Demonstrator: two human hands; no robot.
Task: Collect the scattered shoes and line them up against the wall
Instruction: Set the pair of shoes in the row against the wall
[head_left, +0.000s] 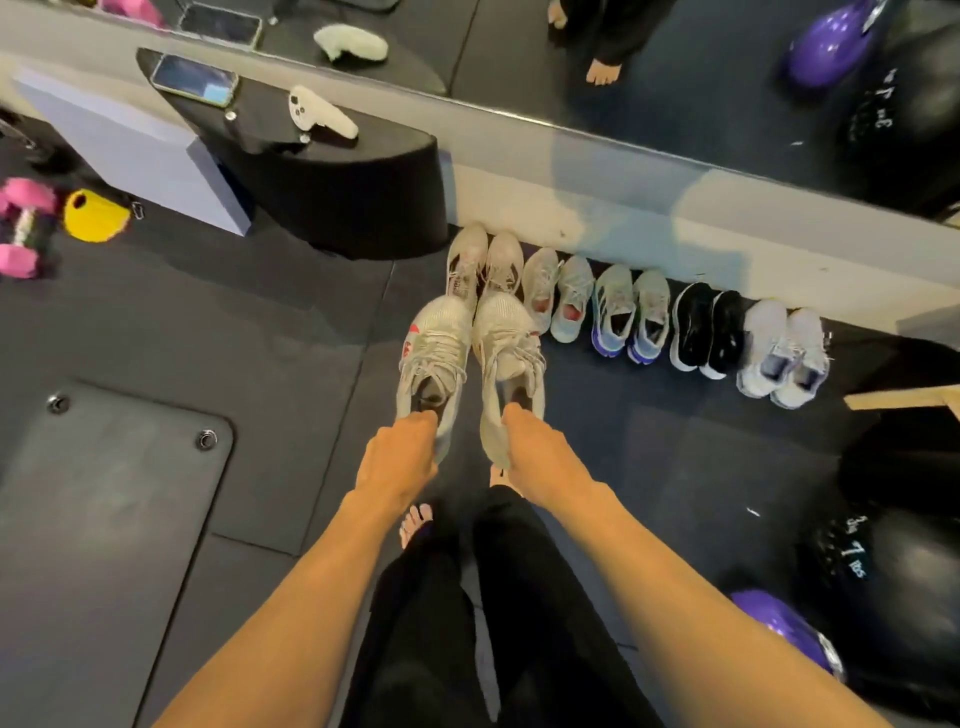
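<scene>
Left grip (400, 457): held left grey sneaker (435, 338) by heel.
Right grip (540, 452): held right grey sneaker (505, 338) by heel.
Far: shoe row (615, 306), five pairs along wall (623, 218).

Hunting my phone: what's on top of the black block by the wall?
A phone and a white controller lie on the black block; anything beneath them is covered.

1. Black ball (909, 571), on my lower right: white print reads "3kg" and "7 lbs".
2. Mirror (675, 78): shows the same print reversed on the ball's reflection.
3. Grey shoe (436, 338) in my left hand (400, 457): red side logo, unreadable.
</scene>
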